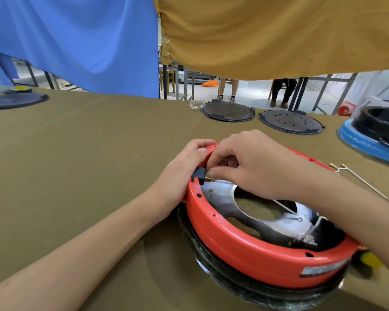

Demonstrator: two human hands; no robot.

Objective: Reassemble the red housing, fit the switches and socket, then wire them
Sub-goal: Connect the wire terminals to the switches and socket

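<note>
Wiring the black switch (199, 174) on the red housing (245, 250)

Head view: your left hand (184, 173) grips the housing's rim behind the switch to brace it, while your right hand (252, 167) pinches a brass wire end (209, 179) at its terminal; a spare wire (355, 176) waits on the table (88, 153)

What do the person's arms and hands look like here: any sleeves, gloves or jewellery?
Both forearms are bare to the frame edge, with no sleeves showing. The left hand and right hand wear no gloves, and no rings, watch or bands are visible.
</note>
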